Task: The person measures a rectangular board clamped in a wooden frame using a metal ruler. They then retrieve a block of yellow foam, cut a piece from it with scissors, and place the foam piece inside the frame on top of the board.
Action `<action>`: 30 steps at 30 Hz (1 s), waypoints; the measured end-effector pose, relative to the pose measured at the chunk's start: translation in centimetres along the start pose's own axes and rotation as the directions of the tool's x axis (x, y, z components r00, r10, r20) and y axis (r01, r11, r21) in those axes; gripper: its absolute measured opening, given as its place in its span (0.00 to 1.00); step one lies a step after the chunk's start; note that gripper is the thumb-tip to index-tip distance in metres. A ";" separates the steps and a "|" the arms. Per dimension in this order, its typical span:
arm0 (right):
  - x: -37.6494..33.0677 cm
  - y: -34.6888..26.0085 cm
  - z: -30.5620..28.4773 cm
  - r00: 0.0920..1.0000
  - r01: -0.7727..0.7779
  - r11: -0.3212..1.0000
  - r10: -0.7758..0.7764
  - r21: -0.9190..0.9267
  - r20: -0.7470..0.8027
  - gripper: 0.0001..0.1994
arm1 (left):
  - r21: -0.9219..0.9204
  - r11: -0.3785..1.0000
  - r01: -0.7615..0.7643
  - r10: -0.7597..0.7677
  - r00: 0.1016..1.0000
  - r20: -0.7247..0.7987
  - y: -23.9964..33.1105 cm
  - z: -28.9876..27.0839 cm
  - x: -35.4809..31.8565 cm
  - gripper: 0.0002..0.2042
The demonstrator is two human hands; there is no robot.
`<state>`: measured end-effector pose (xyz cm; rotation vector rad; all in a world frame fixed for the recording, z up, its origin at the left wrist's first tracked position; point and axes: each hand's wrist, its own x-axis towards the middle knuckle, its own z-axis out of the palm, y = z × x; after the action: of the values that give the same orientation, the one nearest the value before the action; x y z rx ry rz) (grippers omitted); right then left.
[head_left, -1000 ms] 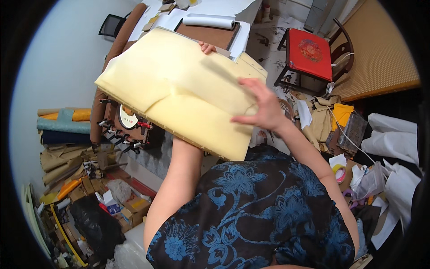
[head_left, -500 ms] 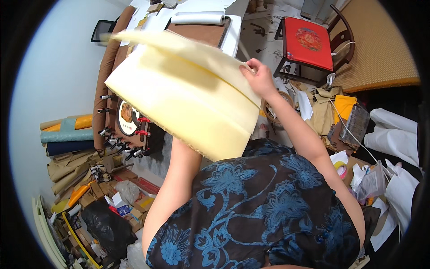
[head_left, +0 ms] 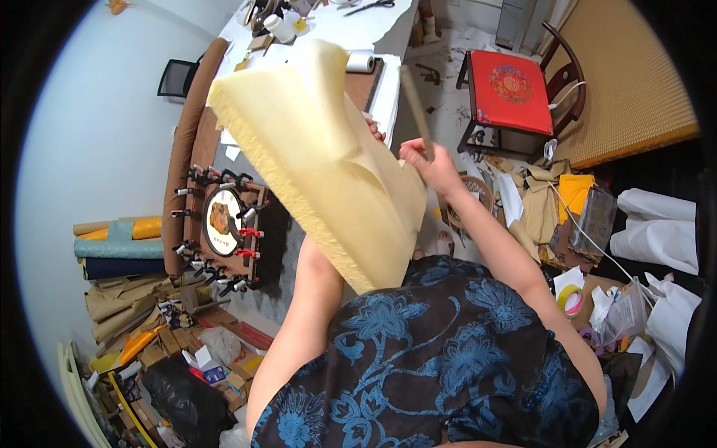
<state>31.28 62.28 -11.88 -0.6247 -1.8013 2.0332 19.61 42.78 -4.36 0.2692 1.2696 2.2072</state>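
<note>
A thick sheet of pale yellow foam (head_left: 299, 149) with a rough, crumbly edge stands tilted in front of me. Its upper part is folded and bent. Only some fingers of my left hand (head_left: 375, 130) show, curled at the sheet's far right edge; my left forearm passes behind the foam. My right hand (head_left: 435, 166) is closed beside the right corner of the foam. A thin, flat, grey-brown strip (head_left: 416, 108) sticks up out of it, blurred by motion; I cannot make out its kind.
Behind the foam stands a table (head_left: 314, 15) with a white roll (head_left: 360, 63). A clamped frame (head_left: 224, 220) sits at left. A red-seated chair (head_left: 511, 86) stands at far right. Fabric rolls (head_left: 123, 246), scraps, boxes and a black bag (head_left: 183, 384) crowd the floor.
The foam has swung more upright and its top has folded over. My right hand has moved down from the foam's upper edge, with the strip now upright in it. Left fingers have come into view.
</note>
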 end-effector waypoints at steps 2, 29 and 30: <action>-1.4 -4.1 2.3 0.987 0.156 0.975 -0.150 -0.159 0.049 0.35 | 0.037 0.999 0.023 -0.021 0.999 -0.036 1.5 0.3 -2.2 0.27; -3.0 -8.5 7.7 0.577 0.795 0.553 -0.816 -0.249 0.030 0.18 | 0.082 0.995 0.049 -0.037 0.989 -0.146 3.8 -2.4 -11.5 0.27; -3.1 -8.4 7.9 0.560 0.808 0.545 -0.828 -0.224 0.007 0.18 | 0.076 0.996 0.037 -0.027 0.991 -0.134 3.4 -2.7 -11.3 0.27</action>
<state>29.40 55.14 -2.49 0.1195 -1.7538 1.1434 26.35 33.07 -1.74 0.1329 1.4239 2.1819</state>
